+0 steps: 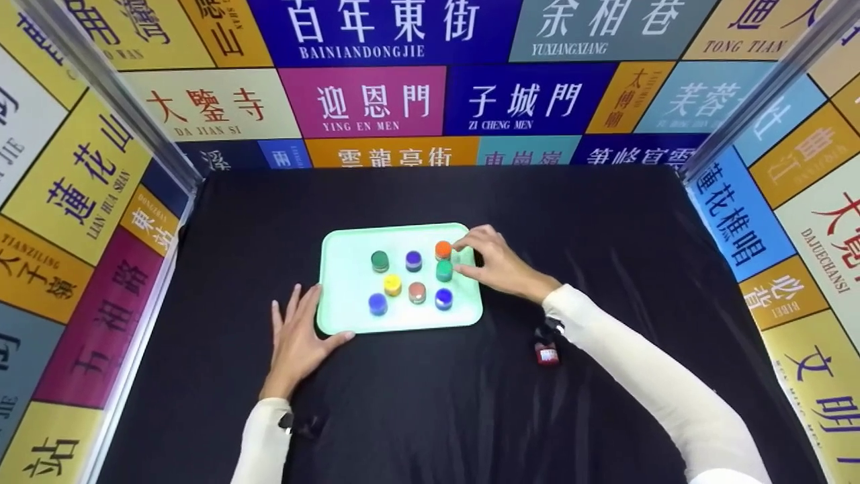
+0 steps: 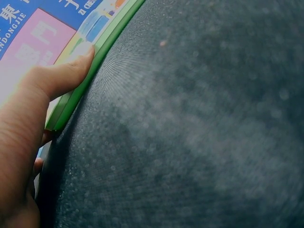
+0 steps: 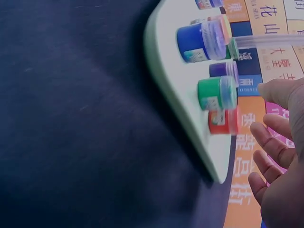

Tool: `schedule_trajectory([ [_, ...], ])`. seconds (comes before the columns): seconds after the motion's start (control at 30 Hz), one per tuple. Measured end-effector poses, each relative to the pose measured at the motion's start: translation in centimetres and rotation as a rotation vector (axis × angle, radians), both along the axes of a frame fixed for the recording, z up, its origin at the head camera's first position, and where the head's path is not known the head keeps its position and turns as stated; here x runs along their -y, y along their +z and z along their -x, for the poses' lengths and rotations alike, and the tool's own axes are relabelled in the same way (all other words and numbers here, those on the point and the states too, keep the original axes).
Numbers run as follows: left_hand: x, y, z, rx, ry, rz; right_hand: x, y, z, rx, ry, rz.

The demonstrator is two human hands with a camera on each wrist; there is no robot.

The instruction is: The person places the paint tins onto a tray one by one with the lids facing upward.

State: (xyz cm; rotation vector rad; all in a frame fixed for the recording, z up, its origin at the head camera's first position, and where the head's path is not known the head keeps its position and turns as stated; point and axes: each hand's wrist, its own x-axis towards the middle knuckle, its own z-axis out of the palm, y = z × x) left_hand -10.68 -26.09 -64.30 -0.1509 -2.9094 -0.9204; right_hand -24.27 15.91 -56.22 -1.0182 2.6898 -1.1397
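Note:
A pale green tray [image 1: 346, 255] lies on black cloth and carries several small paint jars. My right hand [image 1: 494, 259] hovers at the tray's right side, thumb and fingers apart, close beside an orange jar [image 1: 443, 251] and a green jar [image 1: 444, 271]. In the right wrist view a gap shows between that hand [image 3: 280, 152] and the green jar [image 3: 216, 94]. My left hand [image 1: 299, 339] rests at the tray's near left corner, its fingers extended. Its thumb [image 2: 71, 71] lies on the tray's rim in the left wrist view.
Also on the tray stand dark green [image 1: 379, 261], purple [image 1: 413, 261], yellow [image 1: 392, 285], pinkish [image 1: 417, 292], violet-blue [image 1: 377, 304] and blue [image 1: 443, 298] jars. A small red object [image 1: 547, 353] with a white label lies below my right wrist. Lettered panels [image 1: 376, 101] surround the cloth.

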Motion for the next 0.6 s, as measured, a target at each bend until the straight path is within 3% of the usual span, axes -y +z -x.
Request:
schedule_trajectory([
  [0.6,-0.1,0.0,0.0,-0.003,-0.004,0.003,-7.0,-0.5,-3.2,-0.029,-0.105,0.042],
])
